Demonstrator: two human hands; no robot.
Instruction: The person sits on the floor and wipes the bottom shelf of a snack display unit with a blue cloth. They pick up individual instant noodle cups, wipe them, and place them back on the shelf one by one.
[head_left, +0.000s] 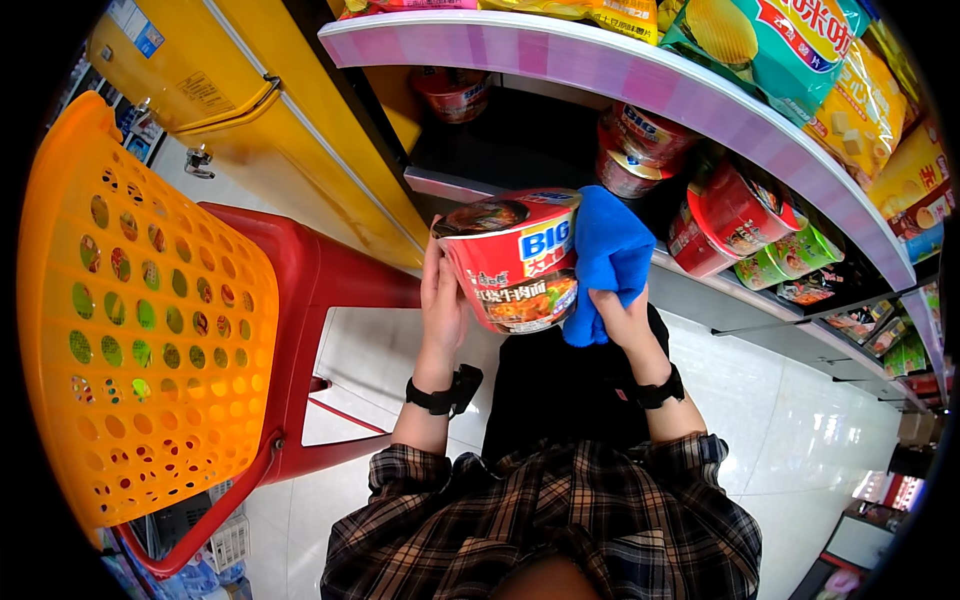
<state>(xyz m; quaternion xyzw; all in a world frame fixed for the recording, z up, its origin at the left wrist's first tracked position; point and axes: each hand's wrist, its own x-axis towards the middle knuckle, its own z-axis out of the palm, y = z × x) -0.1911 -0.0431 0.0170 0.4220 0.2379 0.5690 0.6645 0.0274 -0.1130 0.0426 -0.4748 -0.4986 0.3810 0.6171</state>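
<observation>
A large red instant noodle bowl is held up in front of my body, its lid side tilted up. My left hand grips its left side, the fingers partly behind it. My right hand holds a blue cloth against the bowl's right side; the cloth covers most of those fingers. Beyond the bowl, a shelf board carries one red noodle bowl at the back left and stacked red bowls further right. Tilted red tubs and green noodle cups stand right of those.
At the left an orange perforated basket holding packages stands beside a red plastic stool. Yellow cabinet doors rise behind them. An upper shelf edge with snack bags overhangs the bowls. White floor tiles show at the right.
</observation>
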